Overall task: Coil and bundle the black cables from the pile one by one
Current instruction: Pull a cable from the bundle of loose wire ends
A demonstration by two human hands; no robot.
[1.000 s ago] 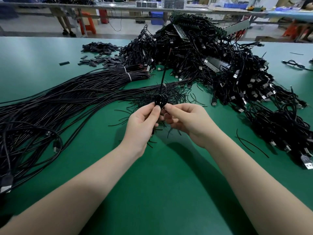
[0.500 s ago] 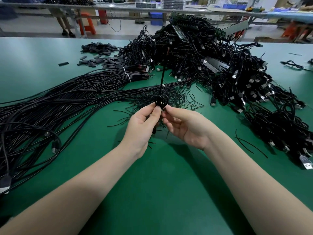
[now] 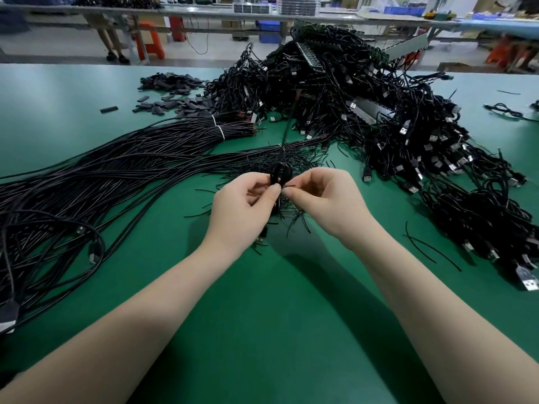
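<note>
At the centre of the green worktop (image 3: 262,330), your left hand (image 3: 242,211) grips the small cable coil (image 3: 280,177) while your right hand (image 3: 326,199) pinches its tie, so twist it shut next, then reach for the pile (image 3: 364,112) at one o'clock.

You find no text, label, brand or number you can read anywhere here. The USB plugs (image 3: 528,282) at your three o'clock show bare metal, and the boxes on the far bench (image 3: 296,2) at twelve o'clock are too blurred to read.
</note>
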